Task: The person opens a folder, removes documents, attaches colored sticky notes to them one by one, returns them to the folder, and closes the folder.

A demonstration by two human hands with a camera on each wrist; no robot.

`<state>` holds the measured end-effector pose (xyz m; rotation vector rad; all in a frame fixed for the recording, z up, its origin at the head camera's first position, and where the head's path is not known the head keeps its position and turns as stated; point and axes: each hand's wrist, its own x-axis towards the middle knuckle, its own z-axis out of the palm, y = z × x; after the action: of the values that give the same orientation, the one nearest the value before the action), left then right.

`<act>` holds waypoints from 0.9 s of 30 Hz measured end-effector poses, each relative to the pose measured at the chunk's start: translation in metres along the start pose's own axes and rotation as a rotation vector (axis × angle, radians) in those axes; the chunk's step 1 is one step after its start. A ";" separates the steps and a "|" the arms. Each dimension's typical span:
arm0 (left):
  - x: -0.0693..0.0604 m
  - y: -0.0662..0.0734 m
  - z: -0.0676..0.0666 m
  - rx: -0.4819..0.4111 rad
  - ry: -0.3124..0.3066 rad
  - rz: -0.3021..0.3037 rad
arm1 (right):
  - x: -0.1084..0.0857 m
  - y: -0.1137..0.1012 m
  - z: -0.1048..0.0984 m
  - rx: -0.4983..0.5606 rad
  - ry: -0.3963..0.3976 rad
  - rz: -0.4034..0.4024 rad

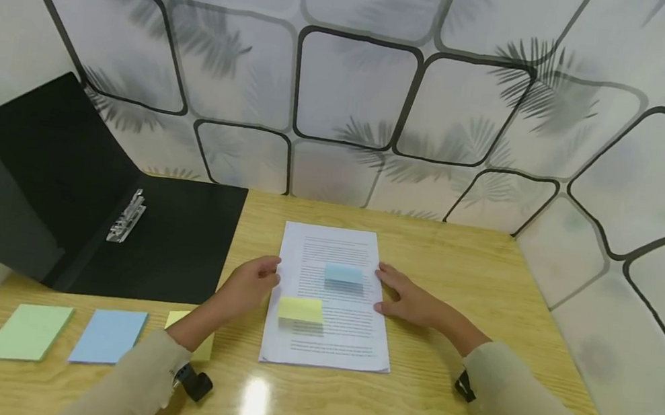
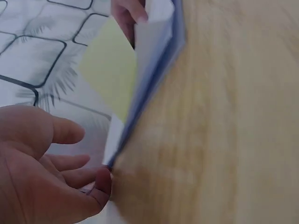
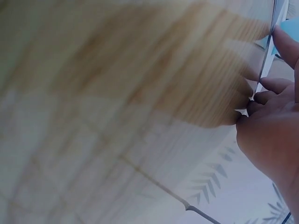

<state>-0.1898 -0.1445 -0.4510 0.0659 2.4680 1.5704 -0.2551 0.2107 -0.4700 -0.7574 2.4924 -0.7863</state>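
A stack of printed sheets (image 1: 328,332) lies on the wooden table, bearing a yellow sticky note (image 1: 301,309) at its lower left and a blue sticky note (image 1: 344,274) higher up. My left hand (image 1: 246,286) touches the stack's left edge with loosely bent fingertips, its thumb apart from the paper in the left wrist view. Against the opposite edge rest the fingertips of my right hand (image 1: 412,300). From the left wrist, the sheets' edges look slightly fanned, and a yellow note (image 2: 110,70) sticks up from them. Neither hand pinches the paper visibly.
An opened black folder (image 1: 183,239) with a metal clip (image 1: 127,216) lies at the left, its cover raised against the patterned wall. In front of it are green (image 1: 27,332), blue (image 1: 108,337) and yellow (image 1: 204,349) sticky note pads; my left forearm partly covers the yellow one.
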 end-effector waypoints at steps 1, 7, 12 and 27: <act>0.002 -0.003 -0.001 0.008 -0.010 -0.009 | 0.000 0.000 0.000 0.000 -0.003 0.001; 0.009 -0.009 0.001 -0.035 -0.018 0.000 | -0.002 -0.001 0.000 -0.011 -0.001 0.006; 0.011 -0.011 0.002 -0.130 0.019 0.015 | -0.001 -0.003 0.000 -0.022 -0.003 0.005; 0.013 -0.019 0.007 -0.353 0.091 -0.077 | 0.000 0.000 0.001 -0.017 -0.002 0.004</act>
<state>-0.1997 -0.1448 -0.4727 -0.1575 2.1861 1.9848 -0.2544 0.2099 -0.4706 -0.7583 2.5010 -0.7629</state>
